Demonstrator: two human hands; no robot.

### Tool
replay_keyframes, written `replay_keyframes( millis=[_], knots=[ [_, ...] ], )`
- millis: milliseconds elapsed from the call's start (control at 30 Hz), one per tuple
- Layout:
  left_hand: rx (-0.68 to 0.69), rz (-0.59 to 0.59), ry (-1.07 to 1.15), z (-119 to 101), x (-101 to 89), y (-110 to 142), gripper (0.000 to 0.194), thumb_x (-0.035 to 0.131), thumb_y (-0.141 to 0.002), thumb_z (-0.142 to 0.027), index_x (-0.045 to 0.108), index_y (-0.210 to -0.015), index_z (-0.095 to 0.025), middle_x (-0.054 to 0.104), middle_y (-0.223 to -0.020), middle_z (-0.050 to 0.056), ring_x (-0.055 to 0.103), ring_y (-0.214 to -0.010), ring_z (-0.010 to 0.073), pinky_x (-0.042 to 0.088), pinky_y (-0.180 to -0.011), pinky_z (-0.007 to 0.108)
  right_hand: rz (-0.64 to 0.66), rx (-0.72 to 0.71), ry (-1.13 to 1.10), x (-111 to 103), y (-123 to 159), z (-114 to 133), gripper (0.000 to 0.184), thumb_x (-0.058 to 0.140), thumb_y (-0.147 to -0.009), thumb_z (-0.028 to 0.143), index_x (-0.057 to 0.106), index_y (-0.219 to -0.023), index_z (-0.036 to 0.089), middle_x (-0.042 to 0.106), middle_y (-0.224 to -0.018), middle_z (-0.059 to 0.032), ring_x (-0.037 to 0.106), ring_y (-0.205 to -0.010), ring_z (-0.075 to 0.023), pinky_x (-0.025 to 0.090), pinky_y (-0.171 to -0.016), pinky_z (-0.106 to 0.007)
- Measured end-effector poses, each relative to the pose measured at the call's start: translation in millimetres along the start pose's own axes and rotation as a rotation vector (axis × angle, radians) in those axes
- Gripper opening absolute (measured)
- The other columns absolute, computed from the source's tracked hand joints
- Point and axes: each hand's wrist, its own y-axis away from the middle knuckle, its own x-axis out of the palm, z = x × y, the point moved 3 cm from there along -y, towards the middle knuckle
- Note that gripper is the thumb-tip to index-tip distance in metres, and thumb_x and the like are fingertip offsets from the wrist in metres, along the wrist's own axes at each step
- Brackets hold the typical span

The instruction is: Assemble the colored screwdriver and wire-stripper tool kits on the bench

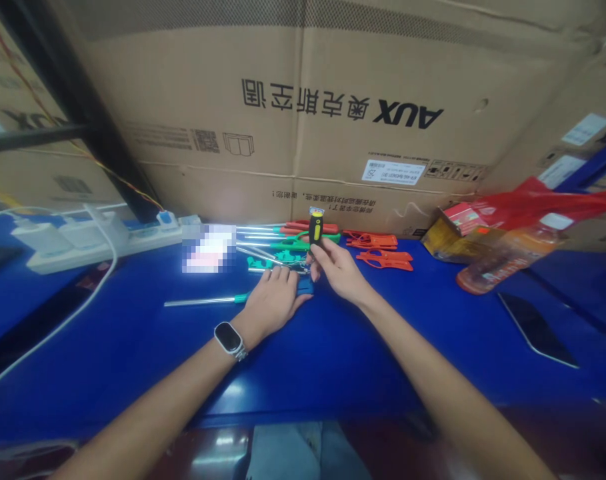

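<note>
My left hand (273,300), with a watch on its wrist, is closed over a long-nosed lighter (305,287) lying on the blue table. The lighter's blue handle end shows past my thumb, and its metal tube points left. My right hand (339,268) grips a black-and-yellow screwdriver (317,228) upright beside that handle; the tip is hidden by my fingers. Just beyond my hands lie several lighters with metal tubes and a green handle (293,244), plus small teal parts (260,263). Red-orange handle shells (385,259) lie to the right.
A white power strip (73,257) with plugs and a cable sits at left. A blurred bright patch (209,248) is near it. On the right are a drink bottle (507,260), an open box (457,233) and a phone (535,328). A large cardboard box (303,147) stands behind.
</note>
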Motion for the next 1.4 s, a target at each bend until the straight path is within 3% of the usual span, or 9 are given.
replay_keyframes(
  millis=[200,367,500,633,767,933,1100,1200,1400],
  knots=[
    [-0.001,0.028,0.002,-3.0,-3.1,0.7,0.048,0.040,-0.100,-0.052,0.057,-0.108,-0.008,0.062,-0.105,0.017,0.063,-0.096,0.0306,0.048,-0.084,0.041,-0.101,0.029,-0.046,1.9,0.6,3.7,0.044,0.075,-0.075,0.054,0.047,-0.089,0.024,0.067,-0.077,0.0031,0.059,-0.042,-0.0107,0.044,-0.037,-0.023],
    [-0.001,0.057,-0.005,-3.9,-4.0,2.0,0.046,0.035,-0.102,-0.051,0.053,-0.112,-0.010,0.064,-0.103,0.016,0.069,-0.085,0.0284,0.052,-0.070,0.036,-0.153,0.043,-0.076,6.1,0.1,0.2,0.043,0.074,-0.078,0.054,0.044,-0.092,0.026,0.057,-0.056,0.0099,0.053,-0.035,-0.0105,0.043,-0.035,-0.022],
    [-0.033,0.119,0.034,-2.2,-3.1,1.4,0.042,0.036,-0.102,-0.049,0.052,-0.111,-0.012,0.069,-0.097,0.015,0.071,-0.082,0.0296,0.052,-0.066,0.036,-0.050,0.018,-0.142,1.4,1.9,0.6,0.042,0.061,-0.086,0.059,0.054,-0.105,0.023,0.059,-0.063,0.0076,0.055,-0.043,-0.0078,0.048,-0.044,-0.022],
    [-0.027,0.151,0.030,-1.8,-3.8,-1.0,0.043,0.035,-0.102,-0.049,0.051,-0.116,-0.012,0.071,-0.097,0.015,0.072,-0.079,0.0306,0.050,-0.061,0.034,0.014,0.034,-0.140,-4.6,0.6,3.5,0.044,0.065,-0.083,0.059,0.058,-0.096,0.018,0.067,-0.078,0.0013,0.064,-0.052,-0.0101,0.054,-0.052,-0.025],
    [-0.012,0.142,0.017,-2.1,-4.1,-1.8,0.044,0.036,-0.102,-0.049,0.051,-0.119,-0.011,0.072,-0.099,0.017,0.073,-0.082,0.0310,0.051,-0.062,0.034,-0.122,0.020,-0.078,-5.0,-6.9,1.9,0.045,0.075,-0.074,0.057,0.052,-0.085,0.019,0.070,-0.077,-0.0001,0.061,-0.041,-0.0106,0.045,-0.037,-0.022],
    [-0.019,0.147,0.005,-1.6,-3.6,-0.7,0.042,0.035,-0.103,-0.047,0.054,-0.115,-0.011,0.072,-0.101,0.017,0.073,-0.079,0.0312,0.052,-0.061,0.035,-0.195,0.059,-0.088,-1.3,-7.9,-7.8,0.048,0.076,-0.074,0.057,0.046,-0.091,0.024,0.059,-0.056,0.0091,0.057,-0.035,-0.0122,0.044,-0.034,-0.022],
    [-0.007,0.127,0.002,-2.0,-5.6,-1.2,0.041,0.037,-0.102,-0.046,0.054,-0.117,-0.011,0.072,-0.098,0.017,0.073,-0.079,0.0315,0.053,-0.063,0.036,-0.021,0.071,-0.192,-2.7,-1.9,-6.5,0.049,0.060,-0.084,0.064,0.053,-0.107,0.022,0.059,-0.065,0.0082,0.058,-0.043,-0.0082,0.047,-0.043,-0.021],
    [0.010,0.123,-0.005,-2.6,-5.5,-1.1,0.041,0.038,-0.102,-0.045,0.054,-0.117,-0.011,0.071,-0.102,0.018,0.072,-0.082,0.0311,0.053,-0.065,0.036,0.052,0.081,-0.171,-1.1,-1.8,-1.5,0.046,0.066,-0.080,0.062,0.057,-0.097,0.020,0.062,-0.075,0.0051,0.061,-0.046,-0.0083,0.049,-0.046,-0.023],
    [0.034,0.124,-0.020,-2.3,-3.5,-0.2,0.042,0.036,-0.103,-0.046,0.055,-0.115,-0.011,0.070,-0.095,0.016,0.071,-0.081,0.0314,0.053,-0.066,0.038,-0.083,0.027,-0.110,10.6,-5.5,-0.5,0.048,0.079,-0.071,0.053,0.042,-0.083,0.025,0.066,-0.073,0.0055,0.054,-0.036,-0.0096,0.040,-0.033,-0.023]
  ],
)
